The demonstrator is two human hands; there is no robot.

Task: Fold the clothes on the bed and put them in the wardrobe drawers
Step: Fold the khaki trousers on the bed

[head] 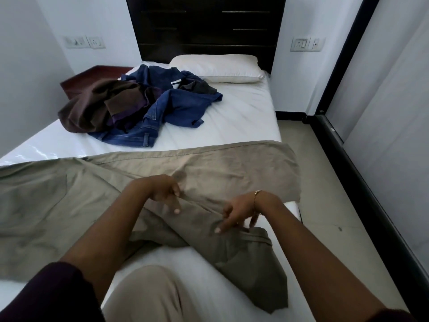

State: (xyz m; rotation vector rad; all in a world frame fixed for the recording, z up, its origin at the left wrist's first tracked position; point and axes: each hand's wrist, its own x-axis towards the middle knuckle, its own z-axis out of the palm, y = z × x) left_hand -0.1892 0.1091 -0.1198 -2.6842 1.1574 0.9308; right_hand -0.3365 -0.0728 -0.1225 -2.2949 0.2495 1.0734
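Khaki trousers (148, 182) spread flat on bed (243, 117) for folding; I see left hand (166, 194) and right hand (236, 216) loose-fingered, touching one leg, gripping nothing.

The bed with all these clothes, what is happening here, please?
A person is folding a pair of khaki trousers spread across the near end of the bed. The left hand and right hand both rest on one trouser leg with loosely bent fingers. Farther back, a pile of blue jeans and a brown garment lies unfolded beside the pillow.
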